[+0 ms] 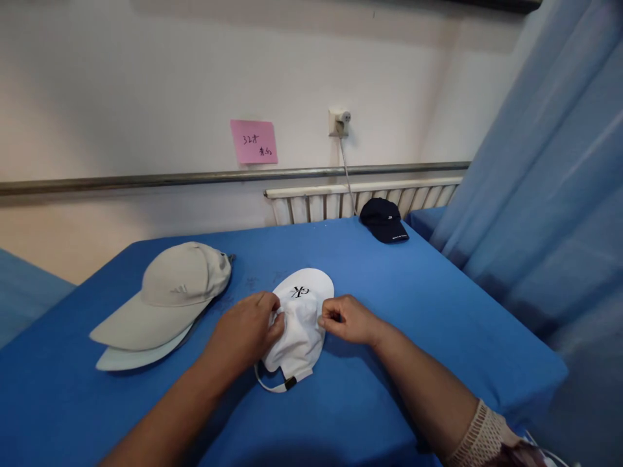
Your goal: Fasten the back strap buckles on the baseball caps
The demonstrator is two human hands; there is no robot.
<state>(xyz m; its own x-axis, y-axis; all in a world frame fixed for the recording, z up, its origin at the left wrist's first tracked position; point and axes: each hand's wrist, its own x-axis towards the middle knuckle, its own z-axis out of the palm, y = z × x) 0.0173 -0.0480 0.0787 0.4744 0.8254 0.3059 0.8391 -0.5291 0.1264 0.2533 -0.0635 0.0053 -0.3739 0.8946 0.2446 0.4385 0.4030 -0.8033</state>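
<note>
A white cap (pixel 298 324) with a black logo lies flattened on the blue table (pixel 399 305), its brim pointing away from me. My left hand (pixel 246 327) pinches the cap's crown fabric on its left side. My right hand (pixel 346 319) pinches the crown on the right side, fingers curled. The cap's back strap loops toward me below my hands.
Two stacked beige caps (pixel 170 298) rest at the left of the table. A dark navy cap (pixel 384 219) sits at the far edge by a white radiator (pixel 321 202). A blue curtain (pixel 545 168) hangs at the right. A pink note (pixel 254 141) and a wall socket (pixel 339 122) are behind.
</note>
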